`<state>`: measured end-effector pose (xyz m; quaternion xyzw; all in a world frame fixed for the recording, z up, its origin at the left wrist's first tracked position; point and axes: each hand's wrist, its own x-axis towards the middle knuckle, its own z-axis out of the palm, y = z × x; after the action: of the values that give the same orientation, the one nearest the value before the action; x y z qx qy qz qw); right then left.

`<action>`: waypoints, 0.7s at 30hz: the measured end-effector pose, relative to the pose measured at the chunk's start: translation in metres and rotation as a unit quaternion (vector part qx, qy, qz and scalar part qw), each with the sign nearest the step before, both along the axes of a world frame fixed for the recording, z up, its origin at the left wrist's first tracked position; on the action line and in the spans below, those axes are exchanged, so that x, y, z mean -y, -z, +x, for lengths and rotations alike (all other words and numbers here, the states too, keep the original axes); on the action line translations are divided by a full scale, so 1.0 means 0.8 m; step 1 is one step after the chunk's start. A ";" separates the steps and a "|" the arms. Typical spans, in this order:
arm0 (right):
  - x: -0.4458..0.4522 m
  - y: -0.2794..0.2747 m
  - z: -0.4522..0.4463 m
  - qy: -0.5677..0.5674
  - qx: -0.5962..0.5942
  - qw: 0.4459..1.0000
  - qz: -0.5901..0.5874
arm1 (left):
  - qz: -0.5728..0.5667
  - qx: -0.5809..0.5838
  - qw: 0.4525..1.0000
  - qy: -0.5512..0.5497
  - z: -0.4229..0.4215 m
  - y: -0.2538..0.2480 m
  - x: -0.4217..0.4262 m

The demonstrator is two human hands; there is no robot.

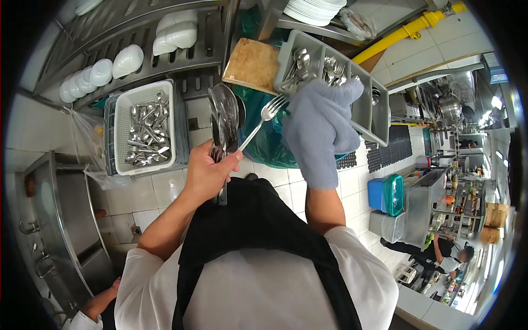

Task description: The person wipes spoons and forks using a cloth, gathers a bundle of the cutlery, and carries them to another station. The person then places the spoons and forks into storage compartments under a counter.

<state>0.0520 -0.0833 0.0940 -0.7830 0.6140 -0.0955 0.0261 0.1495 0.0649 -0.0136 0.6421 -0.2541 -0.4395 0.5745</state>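
Near one tray (360, 104), left grip (213, 171) clamps one fork (268, 112) plus bunched cutlery (224, 118); under one cloth (338, 113), right grip (316, 137) unclear

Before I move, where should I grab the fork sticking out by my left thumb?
Take the fork probably by its handle, just below the head, from the right: it slants away from the cutlery bundle in your left hand, leaving that stretch bare.

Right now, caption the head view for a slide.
Left hand clutching cutlery, one fork jutting out, while a gray cloth covers the right hand near a divided tray.
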 end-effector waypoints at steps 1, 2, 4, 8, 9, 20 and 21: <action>-0.007 -0.007 0.007 0.019 -0.014 0.999 0.027 | -0.007 -0.001 1.000 -0.003 0.002 0.001 0.000; -0.020 -0.015 0.011 -0.013 -0.026 0.999 0.041 | -0.016 -0.006 1.000 -0.008 0.003 0.001 0.002; -0.037 -0.015 0.010 -0.138 -0.071 0.985 0.069 | -0.034 -0.019 0.999 -0.014 0.001 0.003 0.007; -0.016 0.061 -0.021 -0.394 0.199 0.895 -0.073 | -0.027 -0.025 0.998 0.043 -0.009 0.014 0.015; -0.009 0.063 -0.017 -0.376 0.205 0.899 -0.093 | -0.030 -0.043 0.997 0.052 -0.011 0.013 0.014; 0.002 0.048 -0.005 -0.345 0.048 0.935 -0.066 | -0.077 -0.074 0.994 0.002 -0.018 0.008 0.011; -0.005 0.051 -0.006 -0.369 0.068 0.925 -0.052 | -0.074 -0.057 0.996 -0.015 -0.017 0.005 0.013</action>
<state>0.0472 -0.0796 0.0533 -0.9461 0.2724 -0.1639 0.0611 0.1360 0.0549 -0.0178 0.5757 -0.2435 -0.4467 0.6402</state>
